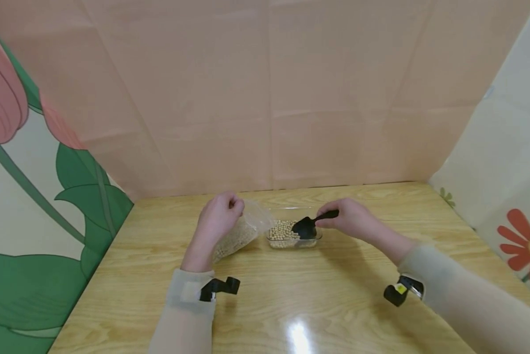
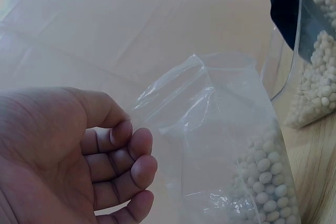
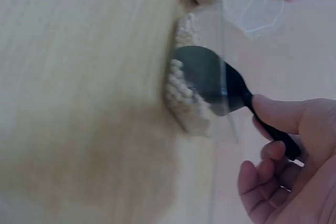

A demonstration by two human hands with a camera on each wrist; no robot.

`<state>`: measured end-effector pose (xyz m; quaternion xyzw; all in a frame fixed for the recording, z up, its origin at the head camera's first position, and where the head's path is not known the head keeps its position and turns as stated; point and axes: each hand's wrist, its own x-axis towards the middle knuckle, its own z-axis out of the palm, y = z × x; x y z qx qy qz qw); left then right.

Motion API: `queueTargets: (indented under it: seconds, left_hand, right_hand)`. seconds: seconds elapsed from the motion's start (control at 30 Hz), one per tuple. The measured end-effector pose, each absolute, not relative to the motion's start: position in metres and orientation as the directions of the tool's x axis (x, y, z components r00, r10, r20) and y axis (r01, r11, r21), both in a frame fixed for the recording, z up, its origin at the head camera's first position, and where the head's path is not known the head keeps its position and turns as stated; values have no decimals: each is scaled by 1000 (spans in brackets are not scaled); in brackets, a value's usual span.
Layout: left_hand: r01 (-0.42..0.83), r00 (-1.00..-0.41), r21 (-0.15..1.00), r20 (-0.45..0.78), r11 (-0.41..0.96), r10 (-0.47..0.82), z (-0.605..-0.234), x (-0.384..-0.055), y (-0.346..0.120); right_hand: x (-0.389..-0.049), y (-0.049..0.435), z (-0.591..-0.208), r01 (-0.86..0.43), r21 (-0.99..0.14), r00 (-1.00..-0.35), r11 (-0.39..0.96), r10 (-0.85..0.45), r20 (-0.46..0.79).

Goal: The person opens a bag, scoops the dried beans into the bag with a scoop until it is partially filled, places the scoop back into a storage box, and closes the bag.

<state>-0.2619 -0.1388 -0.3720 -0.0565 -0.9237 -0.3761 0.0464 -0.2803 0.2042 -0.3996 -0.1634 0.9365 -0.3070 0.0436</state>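
Note:
My left hand [image 1: 217,216] pinches the top edge of a clear plastic bag [image 2: 210,129] between thumb and forefinger. Pale round beans [image 2: 265,177] fill the bag's lower part, and its mouth leans toward a clear rectangular container [image 1: 294,244]. That container holds a layer of the same beans [image 1: 282,230]. My right hand [image 1: 351,216] grips the handle of a black scoop [image 1: 305,227] from the right side. The scoop's blade is down among the beans, seen through the container's wall in the right wrist view.
Bag and container stand on a wood-grain table [image 1: 265,305], near its back edge. A pinkish sheet [image 1: 265,98] hangs behind it. Flower-patterned panels flank the left and right sides. Each sleeve carries a black wrist camera mount [image 1: 220,286].

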Motion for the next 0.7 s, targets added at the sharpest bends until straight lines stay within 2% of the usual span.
queueTargets:
  seconds: [0.27, 0.5, 0.7]
  left_hand:
    - [135, -990, 691, 123, 711, 68, -373, -262, -138]
    - [131, -990, 683, 124, 718, 62, -373, -261, -140]
    - [139, -989, 681, 133, 719, 66, -372, -260, -141]
  right_hand:
    - [-271, 202, -430, -160, -730, -972, 664, -237, -3]
    - [-269, 192, -440, -116, -734, -984, 670, -179, -8]
    - [-266, 181, -443, -142, -748, -983, 649, -178, 33]
